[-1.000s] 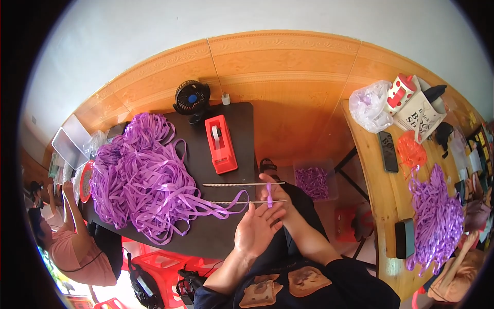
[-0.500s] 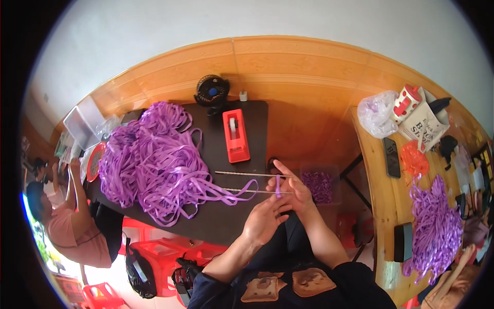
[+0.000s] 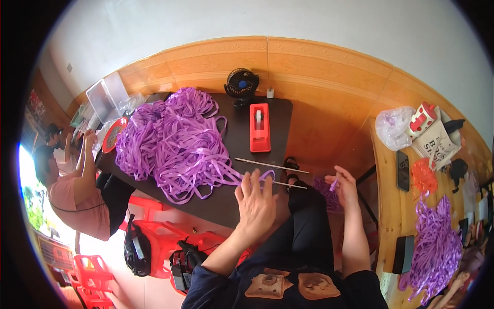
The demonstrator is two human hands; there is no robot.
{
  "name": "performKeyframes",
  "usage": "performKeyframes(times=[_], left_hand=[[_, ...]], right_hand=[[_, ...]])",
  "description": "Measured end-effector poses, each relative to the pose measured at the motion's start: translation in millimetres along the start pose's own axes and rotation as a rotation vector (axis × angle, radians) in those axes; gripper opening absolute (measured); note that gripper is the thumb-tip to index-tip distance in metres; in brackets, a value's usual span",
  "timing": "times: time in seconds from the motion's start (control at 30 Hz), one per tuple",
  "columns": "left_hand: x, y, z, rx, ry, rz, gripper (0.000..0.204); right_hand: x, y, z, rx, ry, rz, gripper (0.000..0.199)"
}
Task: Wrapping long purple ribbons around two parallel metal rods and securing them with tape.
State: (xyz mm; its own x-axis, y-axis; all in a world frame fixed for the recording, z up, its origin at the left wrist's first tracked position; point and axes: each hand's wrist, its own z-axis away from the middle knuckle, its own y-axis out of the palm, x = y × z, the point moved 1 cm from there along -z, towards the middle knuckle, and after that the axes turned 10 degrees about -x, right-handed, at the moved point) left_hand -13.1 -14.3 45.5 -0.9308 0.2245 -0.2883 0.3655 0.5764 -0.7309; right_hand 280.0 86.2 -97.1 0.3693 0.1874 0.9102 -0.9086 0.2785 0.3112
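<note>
Landmark: red dispenser [image 3: 260, 127] on dark table [image 3: 237, 116]. Purple ribbon pile [image 3: 177, 147] is left of dispenser and reaches nearer the wearer; loose strand [image 3: 226, 178] runs from it to left hand. Left hand [image 3: 256, 203]: on wearer's side of dispenser, fingers spread wide, back up, over strand; can't tell if it touches. Two rods [image 3: 272, 166], also wearer's side of dispenser, jut right past table edge. Right hand [image 3: 346, 188]: right of dispenser, past rod tips, half curled, small purple piece [image 3: 334, 184] pinched at fingertips.

Containers: clear bin [image 3: 334, 210], floor, right of dispenser, purple pieces inside, partly hidden by leg and right hand. Far right of dispenser: plastic bag [image 3: 392, 133], contents unclear; tote [image 3: 435, 147], dotted cup [image 3: 423, 120] at its mouth. Far left of dispenser: red tray [image 3: 124, 121], contents too small to tell.
</note>
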Motion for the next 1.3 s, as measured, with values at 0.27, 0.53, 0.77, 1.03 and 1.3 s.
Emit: performKeyframes(times=[0.27,0.53,0.77,1.03,1.3], left_hand=[[5.1,12.1,13.7,-0.033,0.188,0.379,0.012],[-17.6,-12.9,21.3,0.283,0.144,0.778,0.008],[40.7,-28.4,7.9,0.948,-0.101,1.135,0.016],[17.0,3.6,17.4,0.955,-0.495,1.480,0.017],[-10.0,13.7,21.1,0.947,-0.666,1.449,0.024]], right_hand=[[42.2,61.3,92.8,0.162,-0.514,0.433,0.039],[65.1,103.8,151.5,0.730,-0.676,0.643,0.041],[59.2,16.3,134.4,-0.049,-0.409,-0.067,0.011],[29.3,12.7,121.7,-0.201,-0.748,0.688,0.055],[48.1,80.6,165.5,0.493,-0.695,0.378,0.036]])
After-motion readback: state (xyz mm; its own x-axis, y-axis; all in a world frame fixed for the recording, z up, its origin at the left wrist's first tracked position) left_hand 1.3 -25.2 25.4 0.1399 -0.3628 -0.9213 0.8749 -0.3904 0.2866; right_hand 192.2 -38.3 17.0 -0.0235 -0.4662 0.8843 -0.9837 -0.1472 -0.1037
